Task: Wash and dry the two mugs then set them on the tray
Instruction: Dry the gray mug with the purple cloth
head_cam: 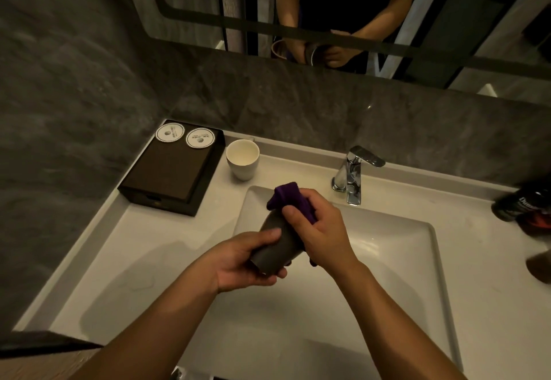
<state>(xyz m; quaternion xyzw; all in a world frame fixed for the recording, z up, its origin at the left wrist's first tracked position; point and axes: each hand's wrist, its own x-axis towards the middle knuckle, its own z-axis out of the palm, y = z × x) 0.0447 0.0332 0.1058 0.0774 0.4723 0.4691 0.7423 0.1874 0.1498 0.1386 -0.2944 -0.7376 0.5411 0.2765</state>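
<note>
Over the white sink basin [396, 260], my left hand [241, 260] grips the base end of a dark grey mug [275, 245], which lies tilted with its mouth pointing away. My right hand [319, 230] presses a purple cloth [287, 198] onto the mug's upper end; the cloth covers the rim. A white mug [243, 159] stands upright on the counter, between the dark brown tray [167, 177] and the basin. Two round white coasters [185, 136] lie at the tray's far end.
A chrome faucet [353, 174] stands behind the basin, with no water running. A dark bottle [524, 204] lies at the counter's right edge. The mirror [328, 7] above reflects a person's arms. Grey stone walls close in at left and behind.
</note>
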